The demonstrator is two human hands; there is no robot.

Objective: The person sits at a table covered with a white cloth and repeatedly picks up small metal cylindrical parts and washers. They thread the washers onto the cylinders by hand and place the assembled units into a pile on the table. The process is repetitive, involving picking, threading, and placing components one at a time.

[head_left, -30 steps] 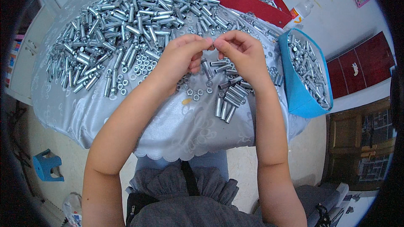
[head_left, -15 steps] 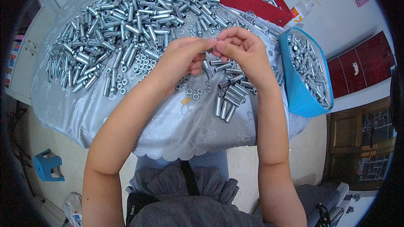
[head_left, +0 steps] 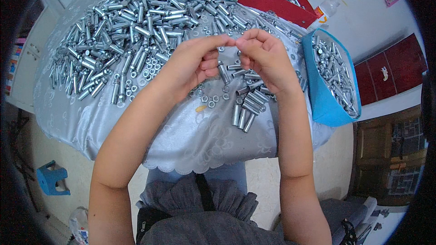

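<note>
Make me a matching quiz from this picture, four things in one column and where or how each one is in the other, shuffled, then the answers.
Things
1. Left hand
2. Largest heap of metal parts
3. Open box
4. Stool

Descriptions
A. On the floor
B. Red, with metal parts inside
C. Fingertips close to the right hand
D. Spread over the table

Pairs: 1-C, 2-D, 3-B, 4-A

Honestly can't read any text here, the orange-and-white label [head_left: 321,15] on that whitish plastic bottle [head_left: 329,6] is way too tiny.
</note>
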